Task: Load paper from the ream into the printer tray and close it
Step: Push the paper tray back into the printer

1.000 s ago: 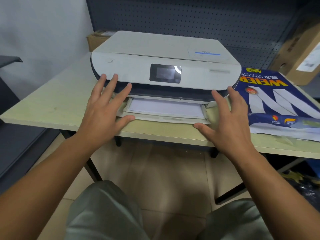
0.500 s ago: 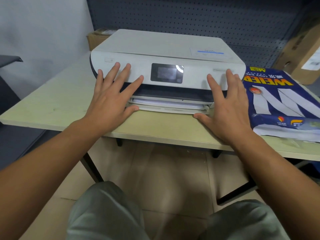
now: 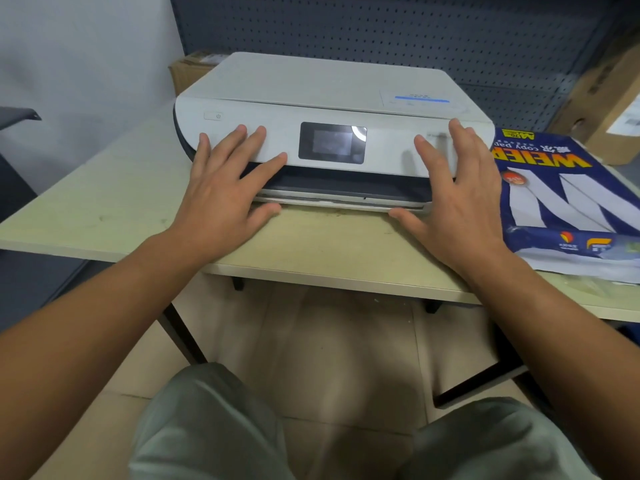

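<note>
A white printer (image 3: 322, 95) with a small dark screen stands on the pale table (image 3: 114, 202). Its paper tray (image 3: 336, 202) sits almost fully inside, only a thin white lip showing under the dark slot. My left hand (image 3: 225, 188) lies flat with fingers spread over the printer's front left, thumb against the tray lip. My right hand (image 3: 453, 199) is spread the same way at the front right, thumb on the tray's right corner. The blue paper ream (image 3: 568, 199), its wrapper torn open, lies on the table to the right of the printer.
A dark pegboard wall (image 3: 415, 32) stands behind the printer. Cardboard boxes sit at the back left (image 3: 188, 72) and back right (image 3: 606, 98). My knees in grey trousers (image 3: 207, 427) are below the table's front edge, over a tiled floor.
The tray, pulled out with white paper showing a second ago, has slid into the printer. Both hands moved forward with it, fingers now resting on the printer's front panel.
</note>
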`<state>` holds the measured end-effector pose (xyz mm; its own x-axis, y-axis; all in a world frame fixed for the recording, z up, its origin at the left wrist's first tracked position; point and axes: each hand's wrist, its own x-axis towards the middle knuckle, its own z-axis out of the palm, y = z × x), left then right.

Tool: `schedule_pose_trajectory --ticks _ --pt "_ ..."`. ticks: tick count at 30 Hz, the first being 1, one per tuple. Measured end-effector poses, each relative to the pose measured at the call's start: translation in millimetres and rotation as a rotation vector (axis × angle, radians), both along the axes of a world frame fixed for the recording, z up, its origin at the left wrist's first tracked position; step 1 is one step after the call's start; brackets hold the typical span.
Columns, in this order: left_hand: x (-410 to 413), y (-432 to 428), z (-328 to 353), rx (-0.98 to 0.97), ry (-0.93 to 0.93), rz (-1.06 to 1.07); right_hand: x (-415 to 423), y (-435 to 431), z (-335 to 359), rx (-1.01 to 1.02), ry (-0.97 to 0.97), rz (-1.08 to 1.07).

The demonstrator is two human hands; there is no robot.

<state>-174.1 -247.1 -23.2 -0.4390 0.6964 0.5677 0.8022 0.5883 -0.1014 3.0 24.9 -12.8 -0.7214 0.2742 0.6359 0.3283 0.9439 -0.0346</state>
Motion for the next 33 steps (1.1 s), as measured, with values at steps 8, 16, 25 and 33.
schedule_pose_trajectory --ticks 8,16,25,33 --pt "-4 2 -1 0.073 -0.014 0.002 -4 2 -2 -0.017 0.026 -0.015" --pt "-7 2 -3 0.109 -0.029 -0.009 -4 0 -4 0.002 -0.013 -0.026" --pt "-4 1 -3 0.098 -0.04 -0.002 -4 0 -4 0.006 -0.058 -0.042" --pt "11 2 19 0.054 -0.148 0.073 6 -10 11 0.081 -0.234 -0.074"
